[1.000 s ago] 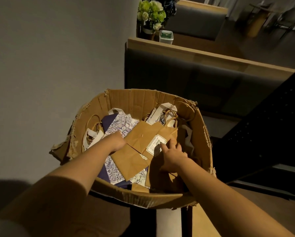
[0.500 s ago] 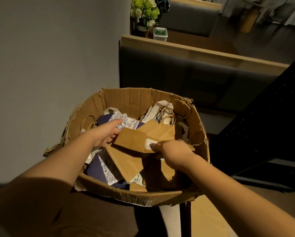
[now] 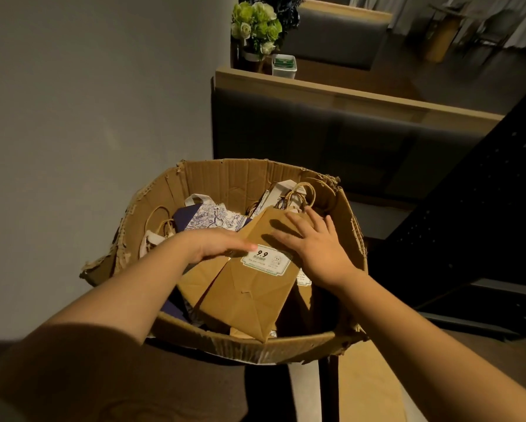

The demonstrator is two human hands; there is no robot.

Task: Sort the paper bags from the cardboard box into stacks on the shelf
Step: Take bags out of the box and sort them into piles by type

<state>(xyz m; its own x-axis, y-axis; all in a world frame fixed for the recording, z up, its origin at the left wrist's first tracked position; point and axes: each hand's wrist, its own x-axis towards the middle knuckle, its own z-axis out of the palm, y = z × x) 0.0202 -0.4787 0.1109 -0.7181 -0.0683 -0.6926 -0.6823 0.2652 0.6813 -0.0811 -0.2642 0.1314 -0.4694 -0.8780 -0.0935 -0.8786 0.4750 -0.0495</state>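
1. A torn cardboard box [image 3: 213,190] holds the paper bags.
2. On top lies a flat brown kraft bag [image 3: 249,296] bearing a white "9.9" label [image 3: 266,261].
3. Beneath and beside it lie a blue-and-white patterned bag [image 3: 213,219] and further brown bags with twisted paper handles [image 3: 298,193].
4. What the box stands on is hidden.

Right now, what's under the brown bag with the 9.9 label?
Under the brown bag inside the cardboard box lie another brown bag and blue-patterned bags. Both the left hand and right hand rest on it. Anything deeper is covered.
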